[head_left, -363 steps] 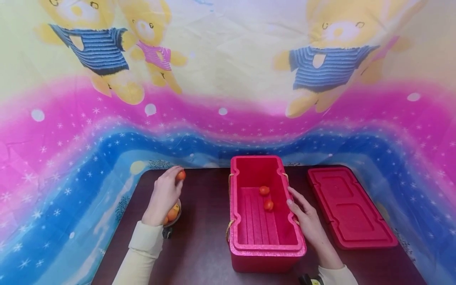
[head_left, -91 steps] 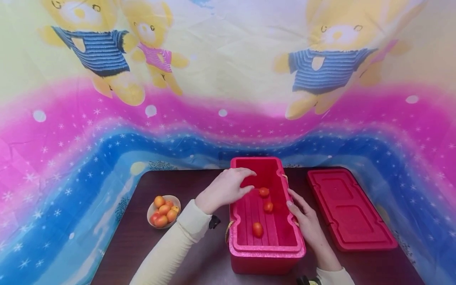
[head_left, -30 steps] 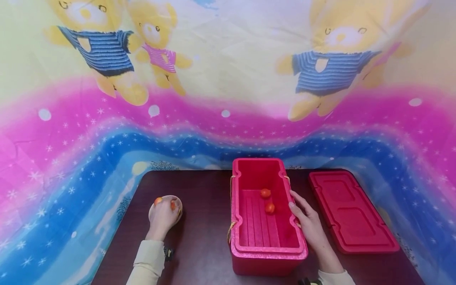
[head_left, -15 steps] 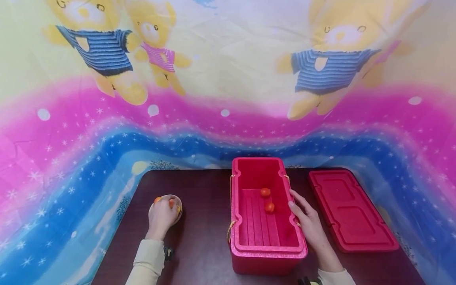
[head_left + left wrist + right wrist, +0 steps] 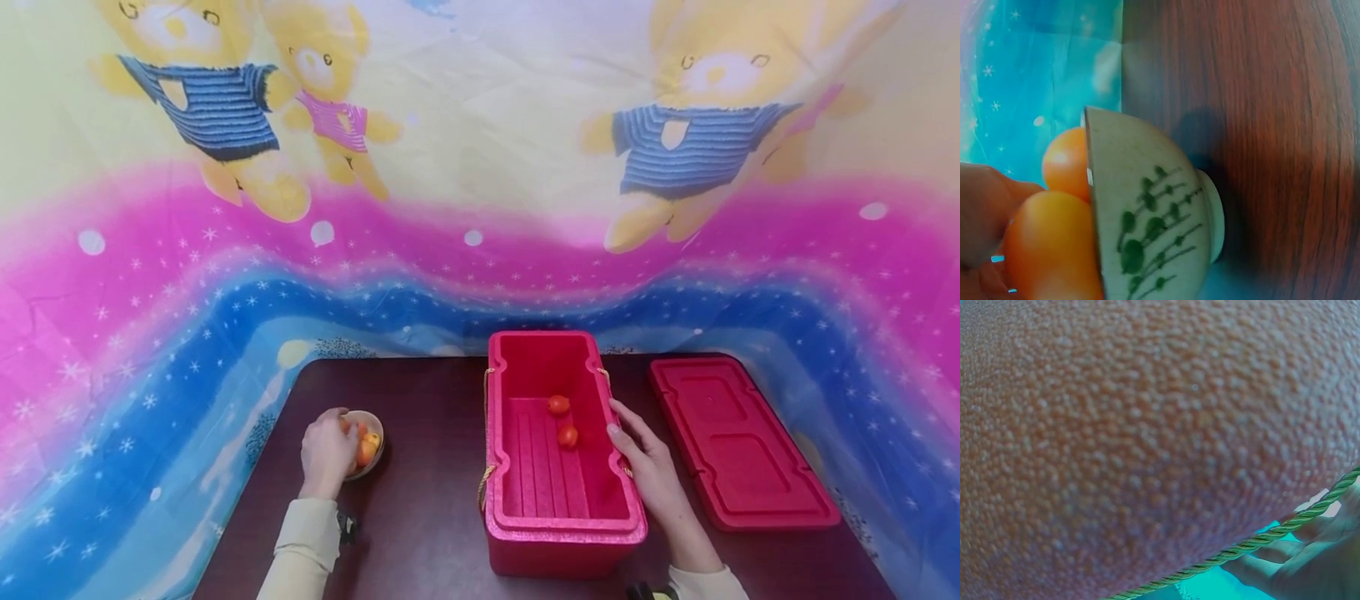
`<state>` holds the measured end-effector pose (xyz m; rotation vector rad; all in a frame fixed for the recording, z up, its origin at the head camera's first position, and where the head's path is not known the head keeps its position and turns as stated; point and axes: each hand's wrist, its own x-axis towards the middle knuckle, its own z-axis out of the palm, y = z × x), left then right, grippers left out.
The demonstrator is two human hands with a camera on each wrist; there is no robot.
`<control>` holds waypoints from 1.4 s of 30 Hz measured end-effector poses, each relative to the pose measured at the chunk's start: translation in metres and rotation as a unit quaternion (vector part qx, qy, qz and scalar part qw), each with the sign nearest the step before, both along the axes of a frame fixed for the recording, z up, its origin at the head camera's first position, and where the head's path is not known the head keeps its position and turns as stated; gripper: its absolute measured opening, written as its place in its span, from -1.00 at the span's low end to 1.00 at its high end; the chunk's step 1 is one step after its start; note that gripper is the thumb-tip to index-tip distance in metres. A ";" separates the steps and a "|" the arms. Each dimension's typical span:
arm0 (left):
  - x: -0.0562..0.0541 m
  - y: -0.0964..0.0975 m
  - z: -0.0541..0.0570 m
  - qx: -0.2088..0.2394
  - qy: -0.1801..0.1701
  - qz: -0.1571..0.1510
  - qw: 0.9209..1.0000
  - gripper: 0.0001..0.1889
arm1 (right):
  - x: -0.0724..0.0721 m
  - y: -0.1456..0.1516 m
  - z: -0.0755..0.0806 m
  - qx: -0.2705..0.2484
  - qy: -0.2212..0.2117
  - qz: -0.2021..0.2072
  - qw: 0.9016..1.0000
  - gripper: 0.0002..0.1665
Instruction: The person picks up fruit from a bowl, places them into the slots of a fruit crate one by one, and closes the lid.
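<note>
At the left, my left hand (image 5: 327,454) reaches over the near-left rim of a small bowl (image 5: 380,425) of orange-red tomatoes (image 5: 365,452). Its fingertips are among the fruit; whether they pinch one cannot be made out. The left wrist view shows the cream bowl (image 5: 1154,212) with green leaf patterns, and two tomatoes (image 5: 1054,244) above its rim beside the fingers. My right hand (image 5: 651,458) rests against the right side of a red box (image 5: 562,554), fingers extended, thumb by the rim. Two tomatoes (image 5: 567,437) lie inside the box. In the right wrist view, the hand (image 5: 1310,562) is beside a cord (image 5: 1260,540).
A red lid (image 5: 742,442) lies flat on the dark table (image 5: 427,500), right of the box. Gold cord handles (image 5: 483,483) hang at the box's sides. A printed cloth (image 5: 480,275) with bears stands behind the table.
Three seconds ago my left hand was over the box, where a third tomato showed near the front. It went back into the bowl and has just shifted left. My right hand has stayed in place.
</note>
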<state>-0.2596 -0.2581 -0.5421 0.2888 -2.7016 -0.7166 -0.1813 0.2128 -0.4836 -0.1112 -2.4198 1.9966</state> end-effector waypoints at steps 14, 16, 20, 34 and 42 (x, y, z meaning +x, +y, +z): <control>-0.009 -0.008 -0.002 -0.002 -0.020 0.022 1.000 -0.66 | 0.001 0.000 0.001 -0.002 -0.006 -0.002 1.000 -0.31; -0.010 -0.008 -0.001 0.001 -0.028 0.023 0.999 -0.67 | 0.001 0.000 0.001 -0.005 -0.006 -0.001 1.000 -0.30; -0.012 -0.008 0.000 0.006 -0.047 0.027 0.999 -0.68 | 0.001 0.000 0.001 -0.011 -0.011 -0.001 1.000 -0.30; -0.012 -0.010 0.003 0.005 -0.061 0.018 0.998 -0.68 | 0.002 -0.001 0.001 -0.011 -0.007 -0.002 1.000 -0.31; -0.012 -0.011 0.003 0.016 -0.036 0.026 0.999 -0.69 | 0.001 0.000 0.000 -0.008 -0.003 -0.001 1.000 -0.31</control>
